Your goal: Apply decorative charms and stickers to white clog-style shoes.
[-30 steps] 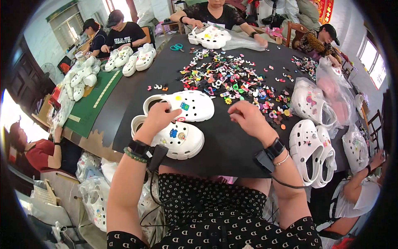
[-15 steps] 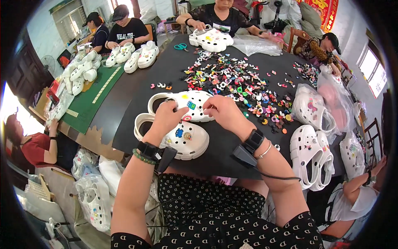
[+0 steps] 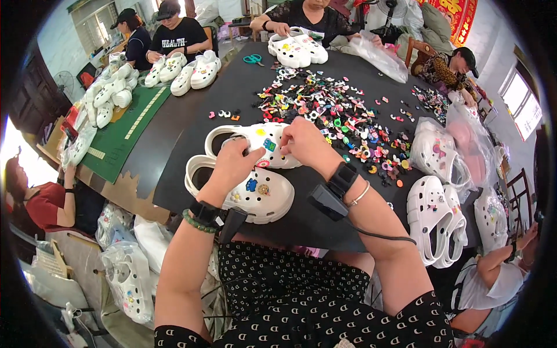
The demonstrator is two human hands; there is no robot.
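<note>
Two white clogs lie side by side on the black tabletop in front of me, toes to the right. The farther clog (image 3: 244,130) carries a yellow charm, a blue-green charm (image 3: 270,145) and a round pink-red charm (image 3: 263,163). My left hand (image 3: 235,161) grips that clog by its opening, with the thumb over its top. Closed fingers of my right hand (image 3: 308,142) press on the same clog's toe part; anything between them is hidden. On the nearer clog (image 3: 275,203) sit a blue charm and a round gold-coloured charm (image 3: 263,189).
A wide heap of colourful charms (image 3: 325,107) spreads beyond my hands. White clogs (image 3: 426,203) and bagged clogs (image 3: 429,148) stand at the right. Across the table a person handles white clogs (image 3: 299,51) and a plastic bag (image 3: 377,58). Scissors (image 3: 253,59) lie far left.
My right hand has shifted slightly left and farther over the clog, its fingers now pointing down at it. Across the table, the clogs have turned a little and the plastic bag has been lifted.
</note>
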